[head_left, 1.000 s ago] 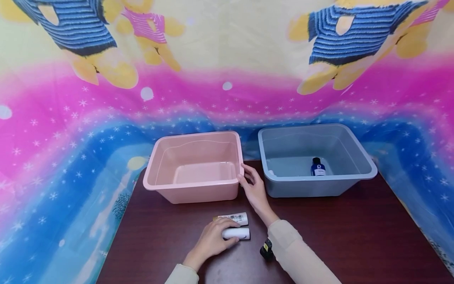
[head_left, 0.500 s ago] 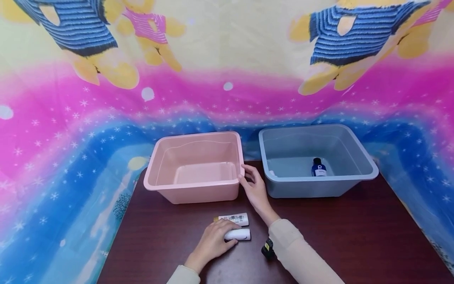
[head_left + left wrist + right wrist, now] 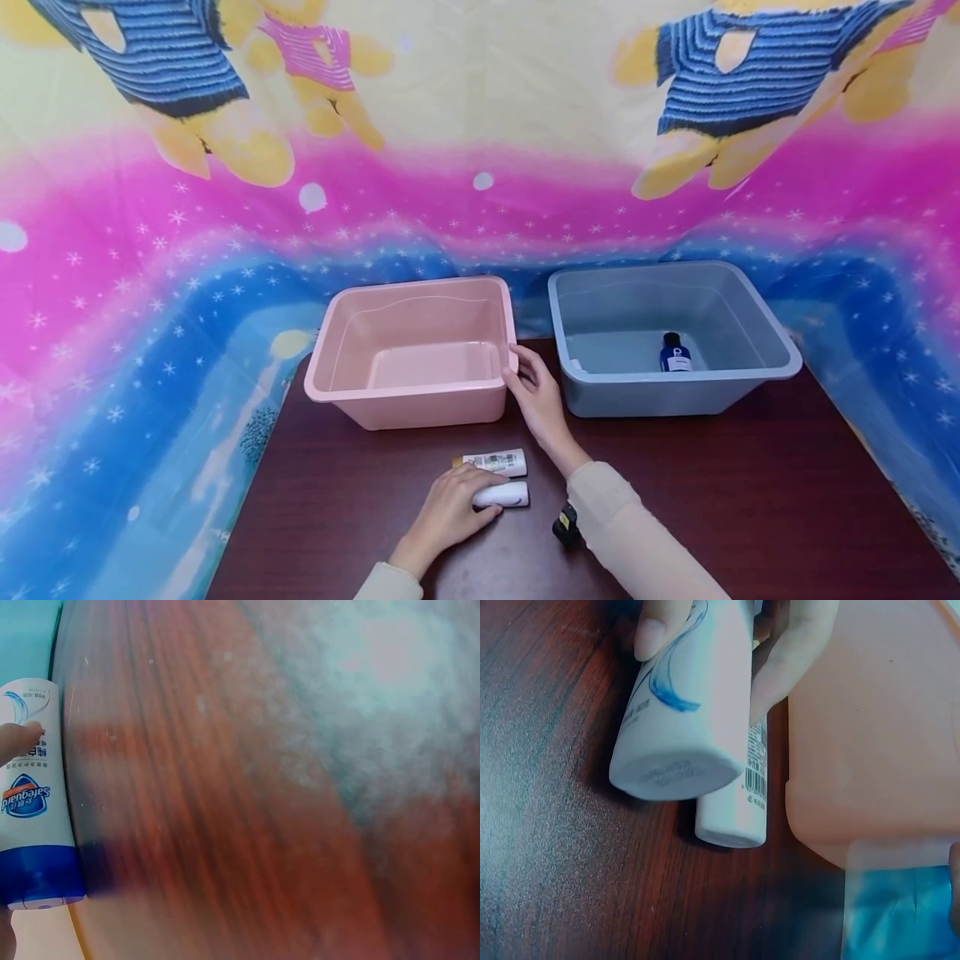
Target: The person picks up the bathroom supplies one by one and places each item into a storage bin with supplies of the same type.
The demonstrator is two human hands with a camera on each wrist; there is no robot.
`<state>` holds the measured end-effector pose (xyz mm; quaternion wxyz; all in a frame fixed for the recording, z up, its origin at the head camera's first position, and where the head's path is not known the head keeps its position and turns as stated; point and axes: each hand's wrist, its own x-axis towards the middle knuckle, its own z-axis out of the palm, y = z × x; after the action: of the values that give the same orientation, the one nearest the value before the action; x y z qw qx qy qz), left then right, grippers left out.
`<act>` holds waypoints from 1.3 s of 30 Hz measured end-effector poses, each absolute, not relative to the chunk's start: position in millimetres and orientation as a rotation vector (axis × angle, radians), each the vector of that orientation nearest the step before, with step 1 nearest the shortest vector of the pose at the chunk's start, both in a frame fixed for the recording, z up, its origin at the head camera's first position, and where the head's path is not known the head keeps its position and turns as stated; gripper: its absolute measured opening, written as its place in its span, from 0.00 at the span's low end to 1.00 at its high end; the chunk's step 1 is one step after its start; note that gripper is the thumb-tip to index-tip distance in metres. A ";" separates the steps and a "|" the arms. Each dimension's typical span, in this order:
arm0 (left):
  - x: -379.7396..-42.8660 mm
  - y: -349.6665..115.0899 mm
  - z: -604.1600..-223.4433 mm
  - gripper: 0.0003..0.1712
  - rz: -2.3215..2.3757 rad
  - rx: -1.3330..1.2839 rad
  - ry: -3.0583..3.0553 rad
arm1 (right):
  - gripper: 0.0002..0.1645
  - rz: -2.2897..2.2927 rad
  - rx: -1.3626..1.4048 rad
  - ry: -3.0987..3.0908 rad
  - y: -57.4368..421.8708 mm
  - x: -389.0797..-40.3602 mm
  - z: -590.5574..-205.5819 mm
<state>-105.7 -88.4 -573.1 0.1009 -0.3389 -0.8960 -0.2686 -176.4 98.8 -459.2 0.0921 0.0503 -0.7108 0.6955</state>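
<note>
My left hand (image 3: 453, 510) holds a white Safeguard bottle (image 3: 501, 495) with a blue cap (image 3: 41, 874), its thumb on one side and fingers across the other. In the right wrist view the base of that bottle (image 3: 682, 742) faces the camera. Just behind it on the table lies a second white bottle (image 3: 495, 462) with a printed back label and a gold-coloured end. My right hand (image 3: 538, 398) pinches the right rim of a pink basin (image 3: 420, 408) between thumb and fingers. Only a fingertip edge of the right hand shows in its own wrist view.
A grey-blue basin (image 3: 645, 398) stands right of the pink one, with a narrow gap between. Inside it is a dark blue bottle (image 3: 675, 354). Both basins sit at the back of the brown table (image 3: 780, 500), against a patterned cloth (image 3: 480, 208).
</note>
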 end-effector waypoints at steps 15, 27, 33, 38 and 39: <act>-103.9 -102.9 -567.8 0.26 -0.862 -0.904 -2.536 | 0.24 2.030 0.171 -2.058 97.5 -178.8 -467.8; -104.1 -110.6 -544.6 0.27 -0.782 -0.931 -2.431 | 0.23 2.034 0.149 -2.048 98.3 -179.1 -467.7; -103.3 -112.4 -525.3 0.28 -0.791 -0.918 -2.410 | 0.23 2.039 0.137 -2.057 98.5 -178.9 -467.6; -103.6 -113.9 -507.3 0.27 -0.763 -0.923 -2.435 | 0.23 2.054 0.154 -2.035 98.2 -179.4 -467.4; -104.0 -114.1 -504.0 0.27 -0.751 -0.933 -2.432 | 0.23 2.055 0.157 -2.031 98.1 -179.4 -467.4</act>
<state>-104.0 -114.1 -504.0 0.2136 -0.3363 -0.8763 -0.2708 -179.4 98.1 -467.4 0.1236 0.0538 -0.6966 0.7046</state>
